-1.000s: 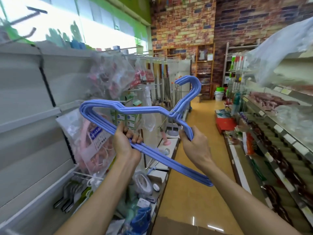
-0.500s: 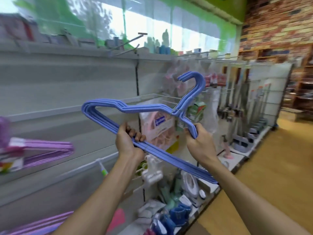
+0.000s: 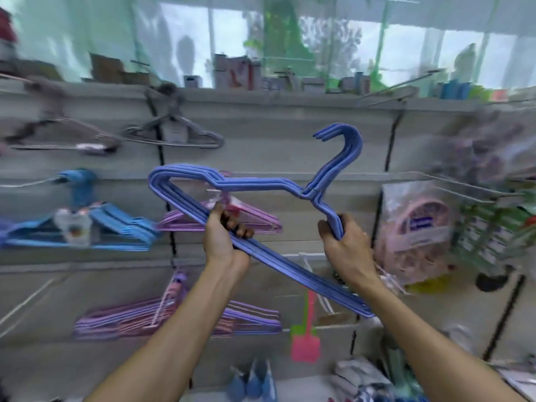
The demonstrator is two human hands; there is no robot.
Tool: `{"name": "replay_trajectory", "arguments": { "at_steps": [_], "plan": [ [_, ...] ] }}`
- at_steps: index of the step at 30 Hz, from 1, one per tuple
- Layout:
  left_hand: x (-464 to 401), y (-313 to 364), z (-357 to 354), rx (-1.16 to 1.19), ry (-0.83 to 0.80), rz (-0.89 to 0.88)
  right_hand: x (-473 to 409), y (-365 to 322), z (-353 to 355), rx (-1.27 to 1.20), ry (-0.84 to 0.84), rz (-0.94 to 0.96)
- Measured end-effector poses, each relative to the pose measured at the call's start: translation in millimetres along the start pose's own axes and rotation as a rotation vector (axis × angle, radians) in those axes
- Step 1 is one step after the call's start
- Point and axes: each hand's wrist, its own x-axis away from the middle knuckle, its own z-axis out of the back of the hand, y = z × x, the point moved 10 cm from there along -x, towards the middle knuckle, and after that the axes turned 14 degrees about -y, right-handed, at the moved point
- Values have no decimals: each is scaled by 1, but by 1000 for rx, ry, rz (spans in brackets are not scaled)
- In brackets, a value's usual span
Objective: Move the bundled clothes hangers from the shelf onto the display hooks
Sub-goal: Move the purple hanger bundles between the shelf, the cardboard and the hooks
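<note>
I hold a bundle of blue clothes hangers (image 3: 261,184) up in front of a grey display wall, tilted down to the right, hooks pointing up. My left hand (image 3: 223,239) grips the bottom bars near the left shoulder. My right hand (image 3: 345,245) grips the bundle just below the neck. On the wall behind hang other bundles on display hooks: light blue hangers (image 3: 87,230), pink hangers (image 3: 246,219), grey hangers (image 3: 174,134) and purple hangers (image 3: 145,320). The view is motion-blurred.
A bare wire display hook (image 3: 464,190) sticks out at the right above a bagged pink item (image 3: 420,233). A pink and green swatter (image 3: 307,335) hangs low in the middle. Boxes line the top shelf (image 3: 261,91). Packaged goods lie along the bottom shelf.
The view has swung left from the aisle to face the wall of hanging hangers. Both hands kept the same grip on the blue bundle.
</note>
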Motion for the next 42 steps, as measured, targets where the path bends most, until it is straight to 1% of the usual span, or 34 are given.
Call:
{"name": "replay_trajectory", "arguments": {
  "at_steps": [4, 10, 17, 23, 26, 30, 36, 42],
  "plan": [
    [16, 89, 51, -28, 72, -131, -6, -62, -78, -25, -110, 114],
    [49, 226, 131, -65, 150, -291, 8, -161, -200, -109, -223, 236],
    [94, 380, 218, -153, 266, -394, 37, -266, -342, -232, -330, 272],
    [127, 487, 283, -215, 337, -465, 65, -346, -446, -294, -395, 304],
    [140, 531, 311, -258, 363, -502, 73, -374, -490, -297, -440, 309],
    [153, 574, 352, -273, 456, -500, 78, -410, -535, -273, -476, 326],
    [148, 619, 397, -238, 451, -514, 72, -444, -606, -212, -536, 339],
    [119, 673, 448, -256, 490, -497, 50, -483, -679, -204, -548, 363]
  ]
}}
